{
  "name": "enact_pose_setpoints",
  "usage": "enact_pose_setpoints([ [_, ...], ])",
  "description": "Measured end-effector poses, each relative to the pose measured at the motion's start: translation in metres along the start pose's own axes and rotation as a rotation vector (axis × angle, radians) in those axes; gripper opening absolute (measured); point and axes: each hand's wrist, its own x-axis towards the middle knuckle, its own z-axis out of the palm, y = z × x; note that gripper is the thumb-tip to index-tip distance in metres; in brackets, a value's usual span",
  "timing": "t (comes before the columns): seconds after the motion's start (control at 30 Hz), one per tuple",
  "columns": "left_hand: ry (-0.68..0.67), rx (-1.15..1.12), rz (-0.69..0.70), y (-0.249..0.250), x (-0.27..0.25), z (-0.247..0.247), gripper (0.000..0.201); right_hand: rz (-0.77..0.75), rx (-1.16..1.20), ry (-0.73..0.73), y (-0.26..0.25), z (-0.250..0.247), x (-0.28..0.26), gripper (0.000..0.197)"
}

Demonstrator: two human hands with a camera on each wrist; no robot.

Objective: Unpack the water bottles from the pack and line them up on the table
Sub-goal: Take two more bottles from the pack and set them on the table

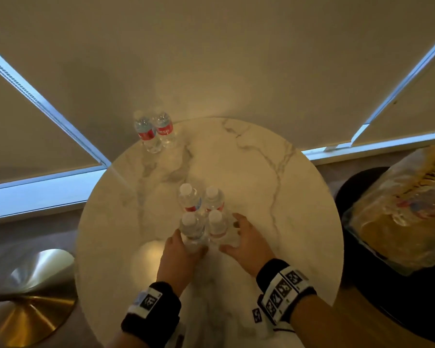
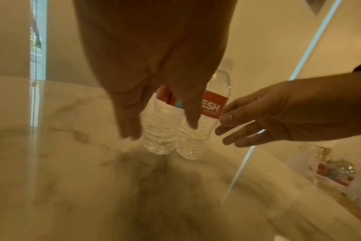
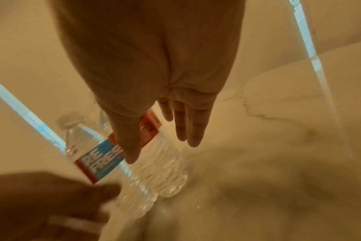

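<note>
Four clear water bottles with white caps and red-and-blue labels stand clustered mid-table in the head view. My left hand (image 1: pixel 190 243) (image 2: pixel 161 128) grips the near-left bottle (image 1: pixel 192 229) (image 2: pixel 161 140) low down, fingers on one side and thumb on the other. My right hand (image 1: pixel 230 234) (image 3: pixel 162 151) is spread loosely about the near-right bottle (image 1: pixel 217 227) (image 3: pixel 165 163), fingers straight, thumb by its label. Two more bottles (image 1: pixel 155 131) stand side by side at the table's far left edge. The torn plastic pack (image 1: pixel 399 204) (image 2: pixel 336 176) lies off to the right.
The round white marble table (image 1: pixel 274 197) stands against a window wall with drawn blinds. The pack rests on a dark round seat (image 1: pixel 377 302) beside the table. A gold disc base (image 1: pixel 30 297) sits on the floor at lower left.
</note>
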Motion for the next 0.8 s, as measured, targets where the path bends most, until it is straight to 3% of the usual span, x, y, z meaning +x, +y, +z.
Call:
enact_pose_setpoints([
  [0.07,-0.161,0.199,-0.071,0.006,-0.019,0.005,0.051,0.011,-0.005,0.045,0.025,-0.027,-0.014,0.075],
  [0.13,-0.202,0.252,-0.068,0.013,-0.034,0.019,0.044,0.043,-0.004,0.135,0.058,-0.061,-0.029,0.058],
  [0.27,-0.228,0.345,0.164,0.068,-0.048,0.071,0.036,0.255,0.040,0.406,0.133,-0.143,-0.052,0.037],
  [0.43,-0.396,0.331,0.458,0.194,-0.043,0.172,0.029,0.501,0.147,0.654,0.219,-0.247,-0.060,0.024],
  [0.53,-0.528,0.246,0.608,0.275,-0.031,0.241,0.026,0.601,0.274,0.704,0.260,-0.297,-0.041,0.045],
  [0.6,-0.609,0.211,0.628,0.320,-0.019,0.288,0.027,0.615,0.321,0.752,0.281,-0.324,-0.024,0.057],
  [0.67,-0.596,0.247,0.623,0.350,0.002,0.340,0.032,0.571,0.337,0.745,0.294,-0.346,-0.007,0.067],
  [0.73,-0.570,0.258,0.595,0.373,0.019,0.375,0.040,0.549,0.222,0.746,0.302,-0.362,0.010,0.065],
  [0.8,-0.544,0.186,0.576,0.390,0.037,0.400,0.047,0.505,0.063,0.695,0.302,-0.374,0.018,0.051],
])
